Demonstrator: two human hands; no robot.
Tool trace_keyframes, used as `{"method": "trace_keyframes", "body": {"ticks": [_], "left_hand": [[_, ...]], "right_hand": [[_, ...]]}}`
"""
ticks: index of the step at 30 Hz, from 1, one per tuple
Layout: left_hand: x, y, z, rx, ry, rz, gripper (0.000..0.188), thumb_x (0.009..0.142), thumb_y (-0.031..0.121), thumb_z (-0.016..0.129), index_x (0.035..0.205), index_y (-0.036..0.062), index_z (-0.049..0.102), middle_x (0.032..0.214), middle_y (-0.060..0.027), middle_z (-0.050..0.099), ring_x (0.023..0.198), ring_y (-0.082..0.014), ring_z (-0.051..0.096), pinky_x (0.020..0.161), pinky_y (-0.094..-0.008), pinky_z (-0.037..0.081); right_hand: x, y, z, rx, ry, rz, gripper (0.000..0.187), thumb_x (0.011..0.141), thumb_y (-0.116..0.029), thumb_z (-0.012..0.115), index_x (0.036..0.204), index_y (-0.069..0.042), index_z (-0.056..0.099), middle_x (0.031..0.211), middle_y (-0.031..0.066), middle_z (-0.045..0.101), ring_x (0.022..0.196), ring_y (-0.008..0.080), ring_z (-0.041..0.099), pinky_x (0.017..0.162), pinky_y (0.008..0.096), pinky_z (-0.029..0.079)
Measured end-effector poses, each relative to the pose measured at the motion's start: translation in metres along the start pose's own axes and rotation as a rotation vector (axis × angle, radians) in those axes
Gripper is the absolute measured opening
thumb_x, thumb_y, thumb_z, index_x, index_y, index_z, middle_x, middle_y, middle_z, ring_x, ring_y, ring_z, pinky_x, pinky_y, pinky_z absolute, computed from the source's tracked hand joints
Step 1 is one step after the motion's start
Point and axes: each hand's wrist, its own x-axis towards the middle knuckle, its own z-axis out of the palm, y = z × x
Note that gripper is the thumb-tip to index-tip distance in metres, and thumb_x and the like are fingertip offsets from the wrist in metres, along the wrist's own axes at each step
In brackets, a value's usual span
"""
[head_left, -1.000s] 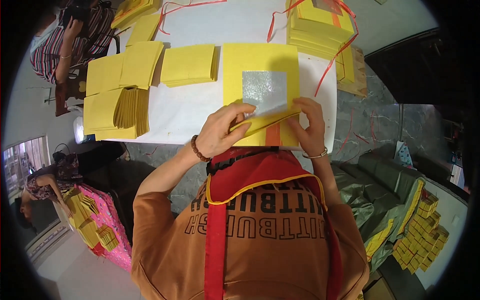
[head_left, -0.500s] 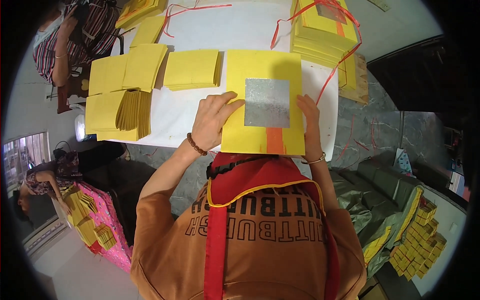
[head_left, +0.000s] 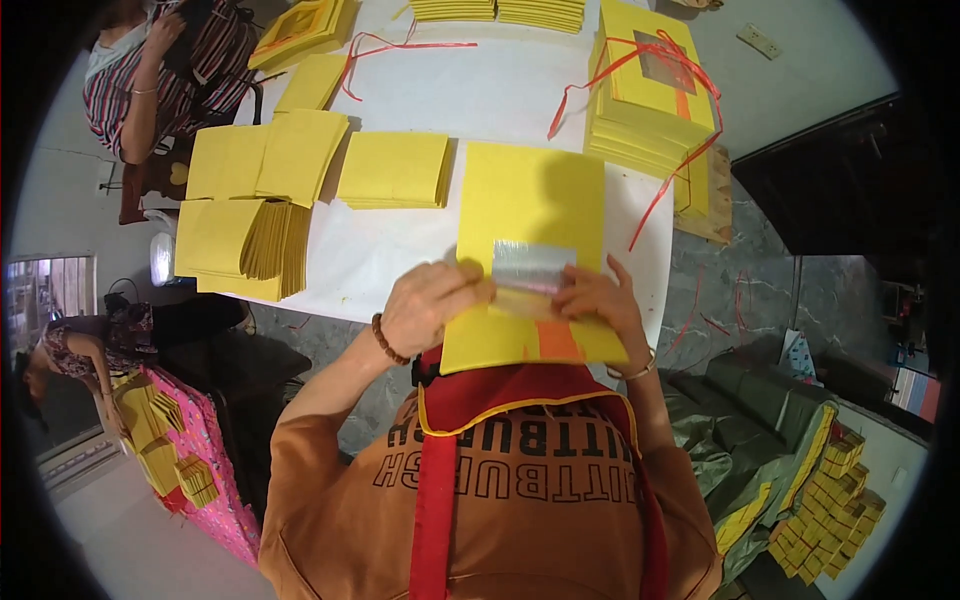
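A yellow sheet of joss paper (head_left: 530, 190) lies at the table's near edge in front of me, its near end overhanging toward my red apron (head_left: 520, 395). It bears a silver foil square (head_left: 520, 255) and an orange strip (head_left: 560, 340). Across the foil the paper bends, partly blurred. My left hand (head_left: 430, 305) pinches its left edge, with fingertips beside the foil. On the other side, my right hand (head_left: 600, 300) has curled fingers on the foil's right part, one finger raised. Whether other sheets lie beneath I cannot tell.
Folded yellow paper stacks (head_left: 240, 235) stand at the table's left, with a smaller stack (head_left: 395, 170) beside them. A tall pile (head_left: 650, 100) with red string (head_left: 650, 205) sits at the far right. Two other people are at the left, one handling yellow paper on a pink cloth (head_left: 215, 480).
Both hands have come nearer to me, and the right has moved inward onto the foil. The sheet, flat before, now bends across its middle. The view has shifted slightly.
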Motion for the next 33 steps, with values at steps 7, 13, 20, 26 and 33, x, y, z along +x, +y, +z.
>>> {"method": "trace_keyframes", "body": {"ticks": [7,13,20,26,33], "left_hand": [[-0.002,0.004,-0.001,-0.045,-0.048,-0.002,0.026,0.073,0.018,0.064,0.097,0.0096,0.063,0.09,-0.0047,0.059,0.073,-0.0225,0.058,0.066,-0.0319,0.049],[-0.001,0.006,0.0,-0.04,-0.061,-0.037,0.025,0.074,0.017,0.064,0.096,0.0067,0.062,0.086,-0.0062,0.058,0.074,-0.0228,0.059,0.062,-0.0329,0.047],[0.021,0.032,0.028,0.058,0.005,0.069,0.028,0.07,0.015,0.065,0.096,0.0067,0.061,0.074,-0.0044,0.051,0.067,-0.0196,0.055,0.062,-0.0317,0.043],[0.041,0.038,0.019,-0.018,-0.32,0.045,0.047,0.066,0.024,0.07,0.109,0.0084,0.057,0.092,-0.0064,0.054,0.087,-0.0211,0.055,0.076,-0.0333,0.039],[0.064,-0.029,-0.011,-0.427,0.264,-0.125,0.103,0.062,0.034,0.083,0.141,0.0079,0.023,0.137,-0.0182,0.035,0.127,-0.0291,0.036,0.105,-0.0415,0.028]], "right_hand": [[-0.001,-0.005,0.003,0.091,-0.051,0.049,0.025,0.075,-0.025,0.066,0.098,-0.015,0.062,0.106,0.0029,0.063,0.112,0.0238,0.055,0.105,0.0441,0.023],[-0.021,-0.014,0.0,0.141,0.214,0.332,0.034,0.08,-0.019,0.062,0.111,-0.007,0.057,0.11,0.007,0.059,0.1,0.0205,0.057,0.092,0.0327,0.038],[-0.027,-0.05,0.002,1.111,0.585,0.688,0.041,0.094,-0.026,0.046,0.128,-0.004,0.045,0.121,0.007,0.052,0.112,0.0194,0.051,0.095,0.0323,0.04],[-0.044,-0.029,0.007,1.42,0.55,0.669,0.029,0.092,-0.015,0.051,0.119,-0.005,0.05,0.111,0.0049,0.056,0.103,0.0204,0.055,0.09,0.0353,0.044],[-0.027,-0.039,-0.022,1.002,0.651,0.43,0.026,0.085,0.0,0.057,0.111,-0.004,0.059,0.102,0.0049,0.062,0.093,0.0153,0.06,0.082,0.0288,0.047]]}}
